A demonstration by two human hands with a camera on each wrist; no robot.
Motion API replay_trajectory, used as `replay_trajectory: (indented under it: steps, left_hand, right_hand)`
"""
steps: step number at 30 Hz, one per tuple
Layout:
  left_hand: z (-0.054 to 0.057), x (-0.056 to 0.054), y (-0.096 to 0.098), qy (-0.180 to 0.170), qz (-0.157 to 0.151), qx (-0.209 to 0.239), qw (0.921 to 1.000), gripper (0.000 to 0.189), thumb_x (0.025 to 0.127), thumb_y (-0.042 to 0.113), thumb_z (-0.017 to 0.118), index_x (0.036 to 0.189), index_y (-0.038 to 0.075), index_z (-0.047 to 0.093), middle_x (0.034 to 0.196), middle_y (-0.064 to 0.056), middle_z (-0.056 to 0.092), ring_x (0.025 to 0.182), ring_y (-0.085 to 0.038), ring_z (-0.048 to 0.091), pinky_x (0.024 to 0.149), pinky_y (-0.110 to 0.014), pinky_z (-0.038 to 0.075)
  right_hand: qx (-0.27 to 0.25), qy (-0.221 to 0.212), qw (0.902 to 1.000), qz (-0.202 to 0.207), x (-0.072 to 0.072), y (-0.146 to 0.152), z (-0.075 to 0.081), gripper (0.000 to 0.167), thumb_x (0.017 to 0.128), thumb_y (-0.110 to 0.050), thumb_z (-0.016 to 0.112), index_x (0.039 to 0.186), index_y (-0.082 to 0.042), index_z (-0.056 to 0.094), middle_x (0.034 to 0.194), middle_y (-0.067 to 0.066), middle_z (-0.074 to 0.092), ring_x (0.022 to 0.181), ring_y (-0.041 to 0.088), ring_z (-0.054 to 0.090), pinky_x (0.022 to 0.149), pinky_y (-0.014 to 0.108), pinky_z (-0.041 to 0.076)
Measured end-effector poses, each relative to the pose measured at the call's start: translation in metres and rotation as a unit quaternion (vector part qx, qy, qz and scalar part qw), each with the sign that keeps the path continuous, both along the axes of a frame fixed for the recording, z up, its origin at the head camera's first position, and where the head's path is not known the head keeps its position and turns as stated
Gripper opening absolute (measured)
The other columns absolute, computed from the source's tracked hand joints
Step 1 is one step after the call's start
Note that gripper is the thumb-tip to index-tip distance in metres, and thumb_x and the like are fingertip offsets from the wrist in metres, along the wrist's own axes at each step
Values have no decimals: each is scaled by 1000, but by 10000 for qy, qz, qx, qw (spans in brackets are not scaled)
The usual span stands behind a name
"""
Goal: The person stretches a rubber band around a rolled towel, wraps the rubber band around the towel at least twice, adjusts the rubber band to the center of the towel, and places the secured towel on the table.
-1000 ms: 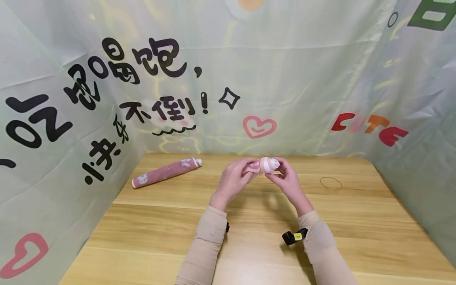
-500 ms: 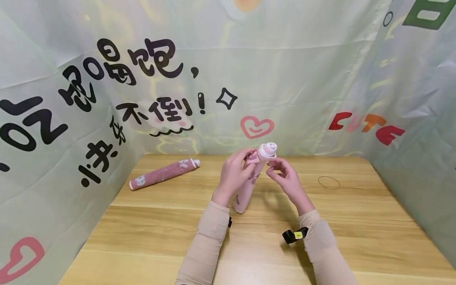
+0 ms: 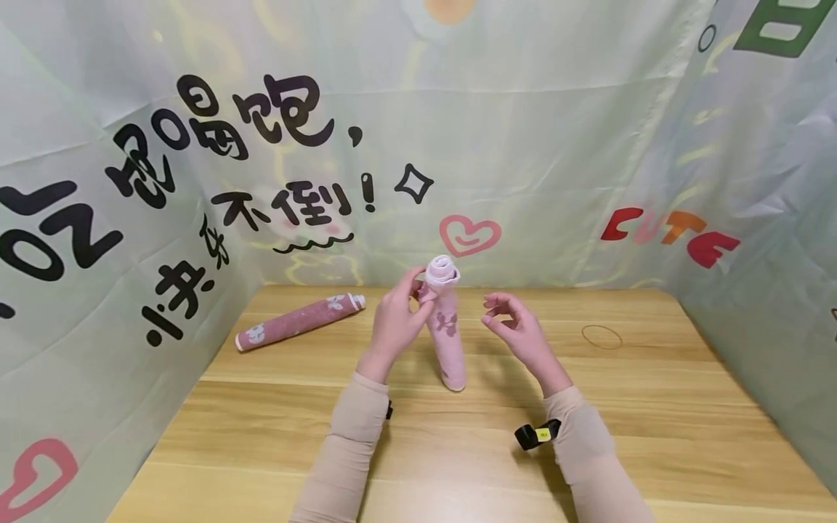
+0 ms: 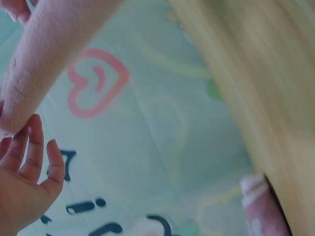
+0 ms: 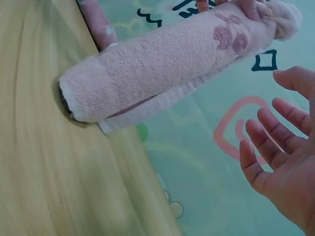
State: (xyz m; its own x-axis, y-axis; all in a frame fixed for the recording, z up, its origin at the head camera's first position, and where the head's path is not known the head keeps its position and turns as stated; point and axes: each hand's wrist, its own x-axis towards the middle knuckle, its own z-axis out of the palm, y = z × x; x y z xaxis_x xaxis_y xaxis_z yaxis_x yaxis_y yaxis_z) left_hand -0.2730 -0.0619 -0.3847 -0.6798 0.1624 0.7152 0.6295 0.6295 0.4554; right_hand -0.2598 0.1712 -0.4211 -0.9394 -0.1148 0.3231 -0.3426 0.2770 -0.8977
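Note:
My left hand (image 3: 395, 323) pinches a light pink rolled towel (image 3: 447, 334) close to its top end. The towel stands nearly upright, its lower end at the tabletop, with a darker flower pattern on its side. A thin band (image 5: 277, 22) circles the towel below its twisted tip in the right wrist view. To the right of the towel, my right hand (image 3: 519, 330) hangs in the air, fingers loosely bent, touching nothing. In the left wrist view the left fingertips (image 4: 35, 125) lie against the towel.
A darker pink rolled towel (image 3: 301, 323) lies at the back left of the wooden table (image 3: 261, 436). At the right lies a loose rubber band (image 3: 601, 336). Printed cloth walls (image 3: 556, 145) enclose the table's back and sides.
The light pink towel has swung from end-on to nearly upright and moved left with the left hand. My right hand has let go of its tip and drawn away.

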Motion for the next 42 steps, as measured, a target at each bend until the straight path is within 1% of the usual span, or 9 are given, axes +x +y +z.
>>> replay_trajectory:
  steps: [4,12,20,25,27,31,33,37,42]
  left_hand:
    - [-6,2,-21,-294,45,81,9995,56,82,10,71,134,7,50,88,-8,72,71,-20,64,58,-29,49]
    - [-23,2,-41,-802,46,264,9964,66,85,16,73,141,6,40,79,-7,70,60,-14,54,51,-22,41]
    - [-26,3,-45,-926,96,44,9957,69,86,25,74,141,6,37,73,-2,66,57,-8,50,49,-22,39]
    - [-28,2,-47,-1075,90,-112,9941,69,86,27,75,140,6,37,75,-2,66,59,-8,54,52,-23,41]
    - [-28,2,-47,-1228,20,-135,9923,69,85,29,76,139,6,39,77,-2,67,63,-11,58,55,-24,43]
    - [-27,1,-48,-1596,-218,-32,9869,65,84,31,77,135,8,45,87,-5,70,74,-21,64,61,-27,48]
    - [-27,1,-49,-1742,-305,36,9842,61,83,32,77,132,9,48,92,-6,69,79,-27,66,64,-28,49]
    - [-27,1,-51,-1882,-367,34,9814,55,83,35,77,127,13,52,93,-4,69,78,-25,65,63,-28,49]
    - [-28,1,-50,-1909,-259,-187,9811,51,84,41,74,125,16,56,85,0,67,71,-11,59,60,-26,48]
  right_hand:
    - [400,156,9991,-10,1,-8,-2,38,91,-6,65,126,3,55,118,23,60,108,38,57,80,28,49]
    - [938,538,9941,115,4,-33,-4,46,85,-14,74,126,1,57,120,20,61,109,34,56,83,46,50]
    - [1981,325,9794,220,7,-61,-3,75,81,-30,79,142,-4,44,138,20,52,129,36,48,106,56,40]
    - [2565,358,9659,25,7,-72,-5,86,73,-35,84,144,-9,43,133,15,58,118,32,56,99,57,42]
    - [2638,300,9641,-47,7,-74,-7,83,73,-33,84,142,-9,44,127,13,62,110,29,60,95,54,45]
    - [2294,-127,9731,-172,8,-73,-8,69,76,-18,81,137,-11,49,117,11,67,101,26,64,91,46,51]
    - [2238,-105,9742,-264,7,-70,-10,63,77,-12,79,133,-10,52,115,12,67,100,27,65,89,45,53]
    - [2575,292,9648,-447,3,-62,-14,55,75,-11,79,125,-6,55,111,14,67,97,30,64,86,48,53]
    - [2954,592,9518,-565,0,-55,-17,50,75,-10,79,119,-7,57,107,14,67,91,30,64,81,50,53]
